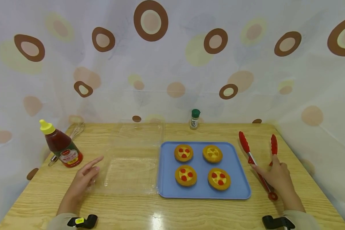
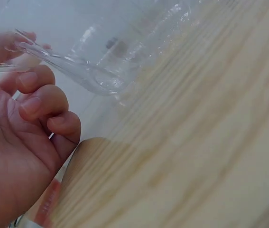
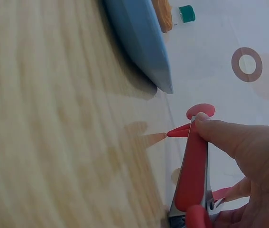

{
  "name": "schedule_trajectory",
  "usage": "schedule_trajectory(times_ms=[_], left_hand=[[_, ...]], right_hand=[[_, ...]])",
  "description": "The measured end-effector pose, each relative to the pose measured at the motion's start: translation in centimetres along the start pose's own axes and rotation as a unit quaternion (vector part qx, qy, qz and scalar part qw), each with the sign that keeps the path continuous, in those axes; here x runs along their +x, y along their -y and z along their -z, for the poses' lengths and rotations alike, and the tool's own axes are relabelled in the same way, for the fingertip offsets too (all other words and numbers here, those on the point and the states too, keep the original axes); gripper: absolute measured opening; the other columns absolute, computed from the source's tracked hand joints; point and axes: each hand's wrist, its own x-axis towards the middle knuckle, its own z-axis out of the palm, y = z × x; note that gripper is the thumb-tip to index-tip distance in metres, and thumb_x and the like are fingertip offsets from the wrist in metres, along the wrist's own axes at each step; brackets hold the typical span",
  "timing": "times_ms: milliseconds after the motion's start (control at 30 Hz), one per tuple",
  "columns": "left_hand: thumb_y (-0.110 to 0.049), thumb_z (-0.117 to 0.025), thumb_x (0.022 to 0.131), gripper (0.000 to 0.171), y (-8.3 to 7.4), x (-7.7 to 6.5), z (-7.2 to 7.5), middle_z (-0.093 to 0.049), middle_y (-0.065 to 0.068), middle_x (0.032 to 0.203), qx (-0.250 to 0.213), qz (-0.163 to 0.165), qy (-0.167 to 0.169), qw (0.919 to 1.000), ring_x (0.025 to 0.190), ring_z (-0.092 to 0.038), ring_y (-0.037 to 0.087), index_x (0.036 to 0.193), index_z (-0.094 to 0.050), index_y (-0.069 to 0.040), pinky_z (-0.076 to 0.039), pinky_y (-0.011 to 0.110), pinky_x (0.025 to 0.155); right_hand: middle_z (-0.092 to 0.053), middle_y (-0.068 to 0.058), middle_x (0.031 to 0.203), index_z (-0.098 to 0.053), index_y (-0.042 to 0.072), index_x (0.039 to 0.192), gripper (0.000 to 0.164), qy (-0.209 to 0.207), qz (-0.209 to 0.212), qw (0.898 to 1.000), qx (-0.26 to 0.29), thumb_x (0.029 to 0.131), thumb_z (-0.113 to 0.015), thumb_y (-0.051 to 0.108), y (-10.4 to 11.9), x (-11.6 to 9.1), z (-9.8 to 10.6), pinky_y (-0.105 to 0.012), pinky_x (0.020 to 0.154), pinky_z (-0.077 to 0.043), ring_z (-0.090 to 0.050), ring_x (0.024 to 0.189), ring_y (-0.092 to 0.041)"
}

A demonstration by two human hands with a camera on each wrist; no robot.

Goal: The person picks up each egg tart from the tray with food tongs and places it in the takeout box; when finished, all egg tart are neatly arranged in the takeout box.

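Observation:
In the head view my left hand (image 1: 81,179) is at the left edge of an open, hinged clear plastic container (image 1: 132,158). The left wrist view shows the plastic rim (image 2: 91,78) between its thumb side and forefinger, the other fingers curled. My right hand (image 1: 277,175) grips a pair of red-and-silver tongs (image 1: 257,164), whose two red-tipped arms are spread wide. In the right wrist view its thumb lies along one red tongs handle (image 3: 193,171). Between the hands, a blue tray (image 1: 201,191) carries several small round tarts (image 1: 185,175) with yellow and red tops.
A red sauce bottle (image 1: 61,147) with a yellow cap stands at the left, a whisk (image 1: 78,129) behind it. A green-capped shaker jar (image 1: 194,119) stands at the back of the wooden table (image 1: 126,210). Patterned cloth (image 1: 166,64) hangs behind and at both sides.

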Motion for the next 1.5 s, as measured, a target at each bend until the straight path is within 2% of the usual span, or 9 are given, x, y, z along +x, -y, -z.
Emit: schedule_trajectory(times_ms=[233, 500, 600, 767, 833, 967, 1167, 1367, 1500], left_hand=[[-0.006, -0.038, 0.102, 0.04, 0.3, -0.2, -0.1, -0.04, -0.007, 0.064, -0.04, 0.013, 0.013, 0.999, 0.055, -0.024, 0.02, 0.131, -0.057, -0.026, -0.016, 0.036, 0.047], [-0.008, -0.039, 0.102, 0.038, 0.1, -0.1, -0.1, -0.04, -0.007, 0.066, -0.022, 0.021, 0.007, 0.9995, 0.055, -0.026, 0.019, 0.132, -0.056, -0.024, -0.017, 0.036, 0.048], [-0.008, -0.038, 0.102, 0.038, 0.0, -0.1, -0.1, -0.039, -0.006, 0.066, -0.022, 0.026, 0.006, 0.9994, 0.056, -0.027, 0.018, 0.132, -0.056, -0.024, -0.017, 0.036, 0.05], [-0.01, -0.04, 0.102, 0.037, -0.1, -0.1, -0.2, -0.039, -0.006, 0.066, -0.016, 0.035, 0.001, 0.9993, 0.055, -0.028, 0.017, 0.131, -0.056, -0.026, -0.017, 0.037, 0.05], [-0.011, -0.04, 0.102, 0.037, -0.1, -0.2, -0.2, -0.04, -0.006, 0.066, -0.011, 0.038, -0.001, 0.9992, 0.056, -0.029, 0.016, 0.131, -0.056, -0.026, -0.018, 0.038, 0.051], [-0.011, -0.04, 0.102, 0.036, -0.2, -0.1, -0.2, -0.04, -0.005, 0.067, -0.005, 0.04, -0.004, 0.9992, 0.056, -0.031, 0.017, 0.132, -0.055, -0.025, -0.019, 0.039, 0.053], [-0.011, -0.04, 0.102, 0.036, -0.1, -0.1, -0.2, -0.04, -0.006, 0.066, -0.001, 0.042, -0.003, 0.9991, 0.055, -0.033, 0.013, 0.134, -0.054, -0.023, -0.02, 0.037, 0.052], [-0.011, -0.04, 0.102, 0.036, -0.1, 0.0, -0.1, -0.04, -0.006, 0.066, 0.002, 0.039, -0.003, 0.9993, 0.055, -0.034, 0.014, 0.136, -0.052, -0.018, -0.02, 0.038, 0.052], [-0.011, -0.041, 0.102, 0.036, -0.1, -0.1, -0.1, -0.04, -0.005, 0.065, 0.004, 0.039, -0.007, 0.9992, 0.055, -0.033, 0.015, 0.136, -0.052, -0.017, -0.02, 0.038, 0.051]], right_hand=[[-0.026, -0.052, 0.119, 0.001, -0.02, 0.141, 0.109, 0.005, 0.007, 1.0, 0.007, 0.088, -0.054, 0.058, -0.2, 0.0, -0.2, -0.067, 0.08, -0.04, -0.034, 0.106, -0.062], [-0.03, -0.052, 0.121, -0.002, -0.019, 0.141, 0.102, -0.037, 0.043, 0.998, 0.012, 0.09, -0.054, 0.052, -0.2, -0.1, -0.9, -0.07, 0.085, -0.034, -0.031, 0.11, -0.062], [-0.027, -0.053, 0.121, -0.001, -0.019, 0.14, 0.1, -0.047, 0.039, 0.998, 0.024, 0.091, -0.055, 0.05, -0.2, -0.2, -1.2, -0.07, 0.084, -0.034, -0.031, 0.109, -0.062], [-0.036, -0.051, 0.115, -0.013, -0.022, 0.138, 0.095, -0.095, 0.045, 0.994, 0.035, 0.088, -0.061, 0.044, -0.3, -0.1, -1.7, -0.067, 0.077, -0.038, -0.039, 0.101, -0.062], [-0.043, -0.048, 0.111, -0.022, -0.023, 0.136, 0.092, -0.118, 0.056, 0.991, 0.033, 0.086, -0.065, 0.041, -0.3, -0.1, -1.9, -0.063, 0.071, -0.042, -0.047, 0.092, -0.057], [-0.05, -0.043, 0.11, -0.032, -0.022, 0.133, 0.087, -0.127, 0.062, 0.989, 0.03, 0.084, -0.068, 0.04, -0.2, -0.1, -1.8, -0.058, 0.066, -0.045, -0.053, 0.084, -0.052], [-0.048, -0.042, 0.118, -0.031, -0.017, 0.137, 0.086, -0.13, 0.05, 0.99, 0.033, 0.085, -0.066, 0.041, 0.3, -0.6, -1.2, -0.062, 0.073, -0.044, -0.051, 0.094, -0.058], [-0.058, -0.037, 0.094, -0.039, -0.019, 0.132, 0.082, -0.198, 0.105, 0.975, 0.013, 0.078, -0.074, 0.032, 0.7, -0.6, -0.4, -0.042, 0.048, -0.043, -0.056, 0.063, -0.038], [-0.059, -0.032, 0.087, -0.043, -0.017, 0.131, 0.08, -0.221, 0.135, 0.966, 0.014, 0.074, -0.077, 0.027, 1.5, -0.7, 0.3, -0.032, 0.043, -0.038, -0.056, 0.06, -0.032]])
